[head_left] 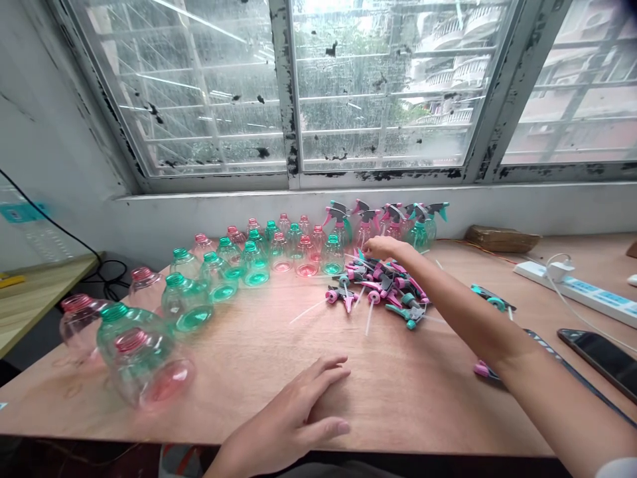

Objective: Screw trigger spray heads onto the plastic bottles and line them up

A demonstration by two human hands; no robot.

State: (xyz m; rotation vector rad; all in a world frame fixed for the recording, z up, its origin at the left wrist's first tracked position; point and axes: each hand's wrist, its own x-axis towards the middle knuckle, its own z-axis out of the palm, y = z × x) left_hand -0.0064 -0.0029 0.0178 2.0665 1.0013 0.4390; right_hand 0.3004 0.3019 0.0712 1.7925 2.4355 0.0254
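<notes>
My left hand (303, 405) rests near the table's front edge, open, with its fingers stretched out and nothing in them. My right hand (382, 247) reaches to the back of a heap of pink, teal and grey trigger spray heads (383, 282). Its fingers are curled downward and look closed; whatever they hold is hidden. Just behind it stand several bottles with spray heads fitted, among them a green spray bottle (422, 232). Left of the heap are rows of open clear plastic bottles, such as a green bottle (186, 302) and a pink bottle (154, 372).
On the right lie a loose spray head (492, 300), a white power strip (582, 289) with a plugged-in charger, and a phone (602, 358). A brown wrapped package (502, 239) sits by the wall under the window. Thin white tubes stick out from the heap across the wooden table (259, 372).
</notes>
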